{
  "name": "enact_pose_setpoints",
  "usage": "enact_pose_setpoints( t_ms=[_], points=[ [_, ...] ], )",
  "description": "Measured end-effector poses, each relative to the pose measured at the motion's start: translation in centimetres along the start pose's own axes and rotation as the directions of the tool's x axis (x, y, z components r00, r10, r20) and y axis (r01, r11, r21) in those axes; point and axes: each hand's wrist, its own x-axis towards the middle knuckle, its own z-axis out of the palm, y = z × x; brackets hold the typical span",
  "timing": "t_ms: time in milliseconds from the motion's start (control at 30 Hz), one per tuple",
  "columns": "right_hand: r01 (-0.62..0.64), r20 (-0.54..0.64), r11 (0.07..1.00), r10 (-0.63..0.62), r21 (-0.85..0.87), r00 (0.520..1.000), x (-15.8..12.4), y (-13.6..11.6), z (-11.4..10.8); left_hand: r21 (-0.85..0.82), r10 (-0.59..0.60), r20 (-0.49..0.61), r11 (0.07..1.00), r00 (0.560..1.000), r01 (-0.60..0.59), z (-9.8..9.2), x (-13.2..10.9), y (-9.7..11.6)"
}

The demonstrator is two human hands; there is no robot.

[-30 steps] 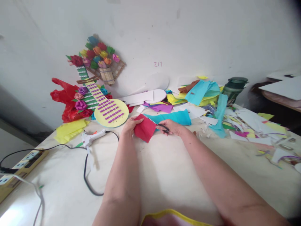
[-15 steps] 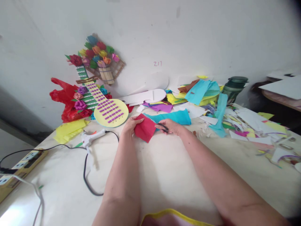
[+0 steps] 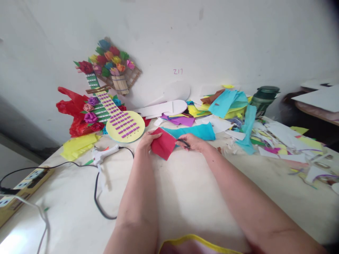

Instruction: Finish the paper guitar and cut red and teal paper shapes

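My left hand (image 3: 146, 141) pinches the left edge of a folded piece of red paper (image 3: 163, 144), holding it just above the white table (image 3: 185, 190). My right hand (image 3: 193, 142) is closed on the black handles of a pair of scissors (image 3: 182, 141), whose blades sit at the paper's upper right edge. A turquoise sheet (image 3: 194, 131) lies right behind both hands.
A white glue gun (image 3: 103, 155) with a black cord lies to the left, near a power strip (image 3: 19, 188). A paper guitar (image 3: 116, 118), paper flowers, a red bag (image 3: 72, 111) and yellow paper (image 3: 76, 146) stand at the back left. Paper scraps cover the right side beside a green bottle (image 3: 263, 98).
My right hand and the scissors have shifted very slightly along the red paper's edge. Everything else is where it was.
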Motion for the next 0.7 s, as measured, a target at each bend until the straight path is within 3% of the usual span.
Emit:
enact_pose_setpoints(
  t_ms=[333,700],
  points=[
    [-0.06,-0.027,0.991,0.057,-0.123,0.998,-1.3,-1.7,0.4,0.006,-0.011,0.022,1.0,1.0,0.011,0.5,0.0,0.0],
    [-0.062,-0.032,0.992,0.058,-0.11,0.998,-1.5,-2.2,0.7,0.009,-0.03,0.032,1.0,0.999,0.029,1.3,-0.3,0.0]
  ],
)
